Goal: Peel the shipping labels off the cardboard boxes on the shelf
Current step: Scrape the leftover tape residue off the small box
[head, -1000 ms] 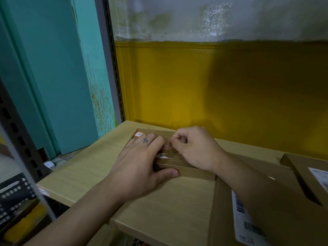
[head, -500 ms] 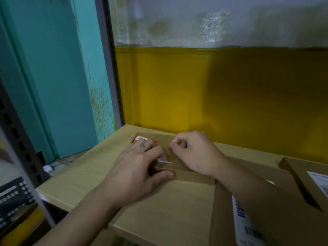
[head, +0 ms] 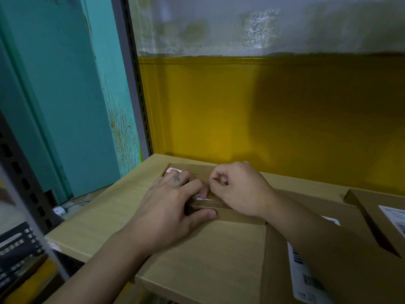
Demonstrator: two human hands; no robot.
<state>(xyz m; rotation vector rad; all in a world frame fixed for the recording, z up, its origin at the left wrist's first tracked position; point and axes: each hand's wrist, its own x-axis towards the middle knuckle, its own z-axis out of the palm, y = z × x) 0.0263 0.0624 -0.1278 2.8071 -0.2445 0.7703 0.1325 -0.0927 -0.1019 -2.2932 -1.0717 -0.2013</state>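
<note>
A small flat cardboard box point(head: 228, 212) lies on the shelf board under both hands. My left hand point(head: 168, 207) presses flat on its top, fingers straight, with the thumb along the front side. Beneath the left index fingertip shows a white scrap of shipping label point(head: 200, 197). My right hand point(head: 238, 189) is curled, its thumb and forefinger pinching at the label's edge just above that scrap. A red and white sticker point(head: 172, 170) sits on the box's far left corner.
A large cardboard box point(head: 278, 249) with a barcode label point(head: 306, 279) stands at the right. Another labelled box point(head: 368, 213) rests on it. The wooden shelf board point(head: 98, 216) ends at a grey upright point(head: 137, 95). A yellow wall is behind, and a black crate point(head: 15, 249) sits lower left.
Both hands stay on the small box in nearly the same pose. The view has shifted slightly. The white scrap shows no clear movement.
</note>
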